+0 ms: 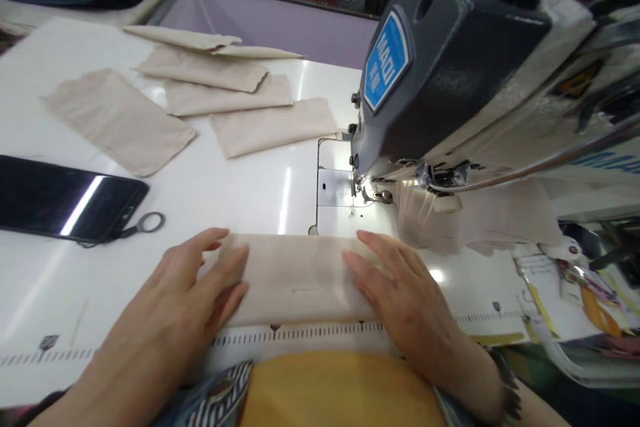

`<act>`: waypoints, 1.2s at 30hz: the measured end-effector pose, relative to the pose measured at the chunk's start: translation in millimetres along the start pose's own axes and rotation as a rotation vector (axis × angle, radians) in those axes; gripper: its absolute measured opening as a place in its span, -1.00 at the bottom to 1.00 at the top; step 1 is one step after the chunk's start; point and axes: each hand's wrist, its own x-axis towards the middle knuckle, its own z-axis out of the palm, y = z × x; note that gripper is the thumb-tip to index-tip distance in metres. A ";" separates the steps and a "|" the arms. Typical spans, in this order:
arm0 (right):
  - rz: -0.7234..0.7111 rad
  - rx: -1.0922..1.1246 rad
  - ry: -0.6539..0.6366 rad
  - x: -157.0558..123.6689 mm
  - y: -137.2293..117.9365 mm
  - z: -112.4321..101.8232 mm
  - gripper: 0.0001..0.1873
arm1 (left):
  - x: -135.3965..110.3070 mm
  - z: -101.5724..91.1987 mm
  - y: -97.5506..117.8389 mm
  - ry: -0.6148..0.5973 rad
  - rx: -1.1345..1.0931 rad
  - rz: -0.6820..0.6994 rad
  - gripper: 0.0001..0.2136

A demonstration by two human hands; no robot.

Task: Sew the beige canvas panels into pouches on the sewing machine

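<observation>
A folded beige cloth piece (297, 277) lies flat on the white sewing table (235, 193), just in front of the needle plate (336, 188). My left hand (187, 297) lies flat on its left end, fingers stretched out. My right hand (400, 287) rests flat on its right end, fingers together and extended. The grey sewing machine head (440, 73) with a blue label stands behind and to the right, its lamp lighting the presser foot (367, 193).
Several beige cloth pieces (210, 90) lie spread at the back of the table. A black phone (65, 200) and small scissors (143, 223) sit at the left. More beige fabric (475, 217) is bunched right of the needle. A ruler scale (310, 332) runs along the front edge.
</observation>
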 end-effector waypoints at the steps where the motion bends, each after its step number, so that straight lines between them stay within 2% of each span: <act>1: -0.088 0.037 -0.033 1.9 -0.3 0.7 -0.66 | 2.6 -2.1 1.6 -0.017 0.018 0.078 -0.70; 4: -0.200 0.125 -0.126 7.3 -2.3 5.1 -0.62 | 9.1 -4.4 6.3 -0.091 0.011 0.340 -0.58; 7: -0.172 0.129 -0.134 13.1 -7.0 11.0 -0.69 | 16.2 -2.2 14.3 -0.109 0.013 0.422 -0.56; 10: -0.148 0.093 -0.153 17.0 -13.3 17.5 -0.75 | 26.5 0.2 28.8 -0.086 0.034 0.375 -0.68; 14: -0.121 0.045 -0.107 12.6 -17.5 28.4 -0.55 | 34.1 5.4 44.9 -0.156 0.091 0.315 -0.52; 17: -0.132 0.028 -0.076 6.4 -15.9 35.8 -0.55 | 30.0 12.6 46.2 -0.150 0.103 0.279 -0.47; 22: -0.140 -0.007 -0.164 5.7 -12.4 39.5 -0.41 | 22.5 21.6 43.3 -0.135 0.120 0.255 -0.44; 26: -0.112 -0.013 -0.198 7.5 -13.3 38.3 -0.39 | 19.7 20.4 32.8 -0.120 0.178 0.266 -0.39; 33: -0.095 0.037 -0.214 6.9 -14.5 37.5 -0.39 | 3.7 10.0 -15.1 -0.057 0.310 0.118 -0.36; 36: -0.084 0.048 -0.223 6.8 -13.8 37.9 -0.39 | -3.0 2.3 -12.8 0.037 0.301 0.124 -0.48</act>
